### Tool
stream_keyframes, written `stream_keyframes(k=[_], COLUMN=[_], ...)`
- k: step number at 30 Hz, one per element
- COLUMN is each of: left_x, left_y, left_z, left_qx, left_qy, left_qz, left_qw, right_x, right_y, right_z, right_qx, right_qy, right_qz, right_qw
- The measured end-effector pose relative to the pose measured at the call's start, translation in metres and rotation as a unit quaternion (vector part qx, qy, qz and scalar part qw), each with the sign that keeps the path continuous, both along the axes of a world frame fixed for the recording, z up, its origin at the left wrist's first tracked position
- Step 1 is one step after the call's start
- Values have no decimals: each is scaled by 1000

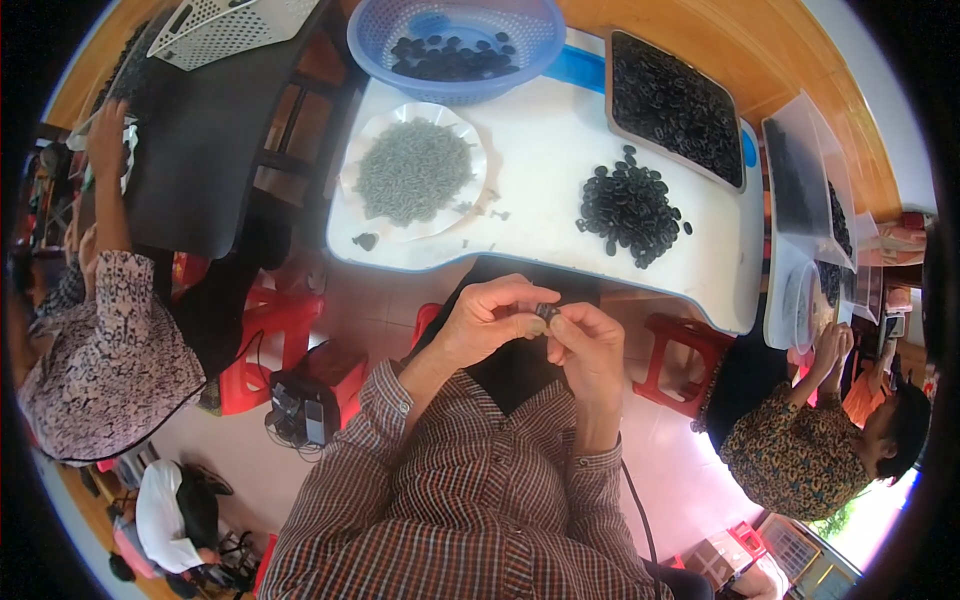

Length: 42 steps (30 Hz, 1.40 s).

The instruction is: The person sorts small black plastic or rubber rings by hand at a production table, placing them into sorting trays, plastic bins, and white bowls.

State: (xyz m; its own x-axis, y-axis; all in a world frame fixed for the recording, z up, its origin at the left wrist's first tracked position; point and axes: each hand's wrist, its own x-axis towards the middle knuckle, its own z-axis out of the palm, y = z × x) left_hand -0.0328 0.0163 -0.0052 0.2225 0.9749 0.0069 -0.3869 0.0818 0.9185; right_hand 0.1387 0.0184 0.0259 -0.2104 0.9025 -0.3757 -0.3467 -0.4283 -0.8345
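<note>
Close to my chest, just off the table's near edge, my left hand (485, 322) and my right hand (590, 350) meet fingertip to fingertip. Both are closed in a pinch on one small dark piece (546, 311), mostly covered by fingers. Ahead on the white table (535, 190), a scalloped white plate (352, 172) carries a mound of small greyish, translucent pieces (415, 172). To its right lies a loose heap of black oval pieces (630, 210). Behind that heap, a shallow tray (672, 165) is full of similar black pieces.
A blue perforated basket (455, 92) with black pieces stands at the far left of the table. Co-workers sit left (110, 330) and right (800, 440). Clear plastic bins (810, 180) stand at right. Red stools (685, 360) flank the table. A cable (640, 510) hangs beside my right arm.
</note>
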Motion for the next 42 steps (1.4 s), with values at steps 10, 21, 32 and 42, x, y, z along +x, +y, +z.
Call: stream_keyframes(k=[10, 21, 32, 42], left_x=[-3, -8, -9, -4], left_y=[-1, 3, -1, -2], left_z=[2, 5, 3, 3], left_qx=[-1, 13, 17, 4], left_qy=[-11, 12, 7, 3], left_qz=[-12, -38, -52, -35], left_qw=[1000, 999, 998, 999], right_x=[0, 2, 2, -2], right_y=[0, 1, -3, -3], right_z=[-2, 5, 11, 10], right_qx=[-8, -22, -11, 4], right_qy=[25, 1, -34, -59], right_qz=[25, 28, 32, 4], right_qw=[999, 999, 999, 998])
